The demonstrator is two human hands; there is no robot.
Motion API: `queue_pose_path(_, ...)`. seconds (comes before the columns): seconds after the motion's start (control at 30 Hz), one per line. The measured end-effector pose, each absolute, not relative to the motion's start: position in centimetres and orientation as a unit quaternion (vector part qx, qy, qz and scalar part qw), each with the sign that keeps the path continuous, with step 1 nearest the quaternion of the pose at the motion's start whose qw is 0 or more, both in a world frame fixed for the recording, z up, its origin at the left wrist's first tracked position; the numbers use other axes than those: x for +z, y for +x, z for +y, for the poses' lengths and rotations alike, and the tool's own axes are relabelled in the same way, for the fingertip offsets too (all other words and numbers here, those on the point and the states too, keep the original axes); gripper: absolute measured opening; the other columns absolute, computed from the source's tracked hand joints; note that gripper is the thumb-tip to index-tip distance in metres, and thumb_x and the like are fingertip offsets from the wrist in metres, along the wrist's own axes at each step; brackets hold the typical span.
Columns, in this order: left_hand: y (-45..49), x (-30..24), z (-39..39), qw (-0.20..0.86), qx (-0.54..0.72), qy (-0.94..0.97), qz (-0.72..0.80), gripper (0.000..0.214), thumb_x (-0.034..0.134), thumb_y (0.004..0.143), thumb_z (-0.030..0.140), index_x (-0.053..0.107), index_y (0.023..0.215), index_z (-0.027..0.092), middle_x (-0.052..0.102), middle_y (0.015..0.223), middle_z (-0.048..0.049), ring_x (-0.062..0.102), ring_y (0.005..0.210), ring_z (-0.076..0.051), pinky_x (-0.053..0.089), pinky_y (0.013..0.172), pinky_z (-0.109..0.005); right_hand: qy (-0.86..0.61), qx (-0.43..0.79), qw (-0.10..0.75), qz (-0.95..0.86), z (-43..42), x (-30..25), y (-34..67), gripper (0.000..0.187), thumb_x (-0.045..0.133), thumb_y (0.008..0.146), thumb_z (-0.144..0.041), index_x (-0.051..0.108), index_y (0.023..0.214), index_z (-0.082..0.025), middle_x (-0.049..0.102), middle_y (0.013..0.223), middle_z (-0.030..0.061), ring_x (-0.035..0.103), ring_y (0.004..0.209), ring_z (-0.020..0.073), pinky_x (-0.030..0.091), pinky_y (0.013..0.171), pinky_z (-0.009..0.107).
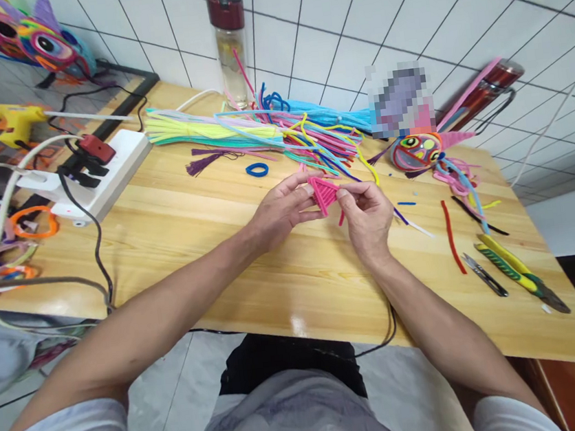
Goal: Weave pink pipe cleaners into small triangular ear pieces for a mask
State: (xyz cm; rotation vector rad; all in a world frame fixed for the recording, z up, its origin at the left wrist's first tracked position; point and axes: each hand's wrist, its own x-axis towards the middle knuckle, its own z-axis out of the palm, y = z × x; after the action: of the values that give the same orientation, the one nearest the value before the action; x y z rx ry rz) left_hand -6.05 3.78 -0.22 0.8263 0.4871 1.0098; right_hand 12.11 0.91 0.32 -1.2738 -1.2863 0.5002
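Observation:
A small pink triangle (pixel 324 196) made of pipe cleaners, with slanting strips across it, is held up between both hands over the wooden table. My left hand (pixel 287 208) pinches its left edge between thumb and fingers. On the other side, the thumb and fingertips of my right hand (pixel 368 220) close on its right corner. A short pink end sticks out below, close to the right fingers. Beyond the hands lies a heap of colourful pipe cleaners (pixel 215 128), with a blue ring (pixel 257 170) in front of it.
Pliers (pixel 523 275), thread snips (pixel 484 275) and a red pipe cleaner (pixel 452 237) lie at right. A colourful fish-like figure (pixel 418 150) stands behind them. At left are a power strip (pixel 101 178) with cords and a yellow glue gun (pixel 12 122). A glass bottle (pixel 230 49) stands at the wall.

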Motion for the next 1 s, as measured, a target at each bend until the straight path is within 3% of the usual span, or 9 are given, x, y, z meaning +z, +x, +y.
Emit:
queue_pose_path(0.37,-6.24,-0.17,3.96,0.745,0.458,0.42,0.243,0.053,0.095,0.08,0.045,0.077,0.126,0.025,0.077,0.131,-0.0092,0.076,0.113,-0.024,0.065,0.096,-0.041,-0.549,0.211,0.572,-0.572,0.95,0.2,12.38,0.023,0.08,0.092,-0.047,0.077,0.09,-0.024,0.074,0.082,0.0002,0.061,0.068,0.016,0.05,0.064,0.031)
queue_pose_path(1.0,-6.36,-0.44,4.14,0.738,0.461,0.416,0.265,0.044,0.088,0.085,0.037,0.077,0.126,0.022,0.079,0.123,-0.0088,0.076,0.108,-0.022,0.066,0.096,-0.043,-0.534,0.254,0.57,-0.571,1.09,-0.01,12.16,0.025,0.084,0.087,-0.048,0.079,0.091,-0.024,0.077,0.086,0.0016,0.067,0.072,0.0175,0.056,0.071,0.034)
